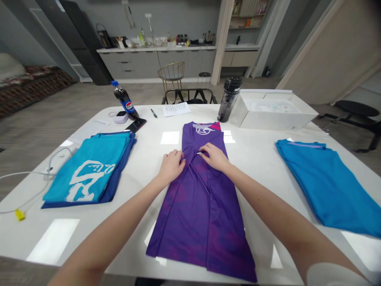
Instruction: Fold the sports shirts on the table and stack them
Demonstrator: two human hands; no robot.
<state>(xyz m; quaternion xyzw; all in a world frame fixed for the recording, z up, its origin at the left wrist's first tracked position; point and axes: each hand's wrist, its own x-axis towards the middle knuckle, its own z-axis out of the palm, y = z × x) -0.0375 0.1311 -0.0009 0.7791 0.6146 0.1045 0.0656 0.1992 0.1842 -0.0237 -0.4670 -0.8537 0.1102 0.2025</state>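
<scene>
A purple jersey (193, 222) lies lengthwise on the white table (143, 222), its sides folded inward and a white logo near its collar. On its left edge, my left hand (172, 166) has its fingers curled together on the fabric. My right hand (214, 157) pinches a fold of the jersey near the middle, below the logo. Folded turquoise and dark blue clothes (101, 149) are stacked at the left, with white lettering on top. A folded blue garment (333, 186) rests at the right.
At the back left are a cola bottle (125, 101), a phone (136, 125) and a pen (154, 113). Printed paper (176, 109), a dark tumbler (229, 99) and an open white box (268, 119) stand or lie along the far edge. Cables (49, 173) cross the left side.
</scene>
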